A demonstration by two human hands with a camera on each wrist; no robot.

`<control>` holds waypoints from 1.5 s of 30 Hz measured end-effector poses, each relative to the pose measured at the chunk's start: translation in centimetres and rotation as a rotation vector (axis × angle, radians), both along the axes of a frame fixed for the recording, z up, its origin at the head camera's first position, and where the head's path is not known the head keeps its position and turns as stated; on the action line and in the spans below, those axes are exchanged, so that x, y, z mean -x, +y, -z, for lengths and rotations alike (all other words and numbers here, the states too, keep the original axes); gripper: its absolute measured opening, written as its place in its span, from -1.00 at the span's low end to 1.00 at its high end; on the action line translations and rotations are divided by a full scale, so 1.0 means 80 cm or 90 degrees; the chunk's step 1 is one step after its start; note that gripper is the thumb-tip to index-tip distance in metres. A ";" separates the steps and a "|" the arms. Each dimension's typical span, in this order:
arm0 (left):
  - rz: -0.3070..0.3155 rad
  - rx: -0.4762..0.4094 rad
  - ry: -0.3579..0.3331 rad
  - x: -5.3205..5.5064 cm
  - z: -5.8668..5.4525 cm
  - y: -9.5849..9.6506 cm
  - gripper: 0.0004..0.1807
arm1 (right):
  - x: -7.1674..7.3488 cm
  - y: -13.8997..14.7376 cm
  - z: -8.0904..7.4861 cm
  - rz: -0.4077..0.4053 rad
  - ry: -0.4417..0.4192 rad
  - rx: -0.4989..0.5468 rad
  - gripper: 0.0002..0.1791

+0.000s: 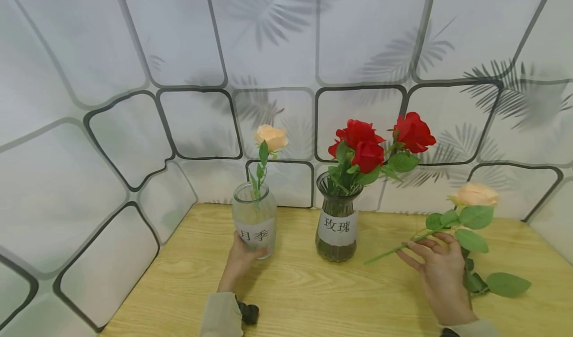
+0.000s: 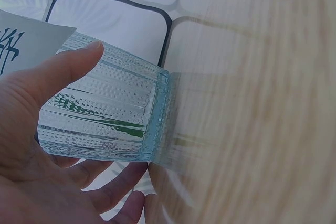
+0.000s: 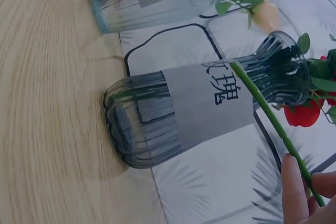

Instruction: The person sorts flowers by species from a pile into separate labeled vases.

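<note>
My left hand grips a clear glass vase low on its body, thumb across the front and fingers round the far side. The vase stands upright with a white label and one peach rose in it. In the left wrist view the ribbed, dotted glass shows between thumb and fingers. My right hand pinches the green stem of another peach rose. That stem's bare end points left, and in the right wrist view the stem crosses in front of the dark vase.
Between the hands stands a dark, ribbed glass vase with a white label, holding several red roses. Green leaves lie on the wooden table beside my right hand. A patterned backdrop rises behind the table.
</note>
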State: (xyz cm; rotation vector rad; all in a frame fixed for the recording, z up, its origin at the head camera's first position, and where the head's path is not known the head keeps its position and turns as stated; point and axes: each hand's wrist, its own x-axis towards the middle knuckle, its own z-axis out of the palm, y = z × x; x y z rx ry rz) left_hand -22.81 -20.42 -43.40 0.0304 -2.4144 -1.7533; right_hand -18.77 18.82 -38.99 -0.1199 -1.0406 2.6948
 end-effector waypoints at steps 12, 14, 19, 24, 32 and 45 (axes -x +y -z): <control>-0.007 -0.006 0.002 -0.001 0.001 0.001 0.03 | 0.002 -0.039 -0.014 0.015 -0.020 -0.019 -0.50; -0.007 -0.008 0.002 0.000 0.001 0.001 0.02 | 0.002 -0.045 -0.018 0.015 -0.024 -0.021 -0.49; -0.007 -0.015 0.004 0.002 0.002 0.002 0.02 | 0.000 -0.059 -0.028 0.018 -0.030 -0.014 -0.50; -0.011 -0.010 0.005 0.002 0.000 0.003 0.02 | 0.000 -0.070 -0.032 0.016 -0.018 0.014 -0.53; -0.013 -0.009 0.002 0.002 0.000 0.002 0.01 | 0.001 -0.090 -0.038 0.030 0.001 0.032 -0.51; -0.002 -0.019 0.017 0.000 0.000 0.002 0.03 | 0.001 -0.128 -0.043 0.048 0.038 0.057 -0.55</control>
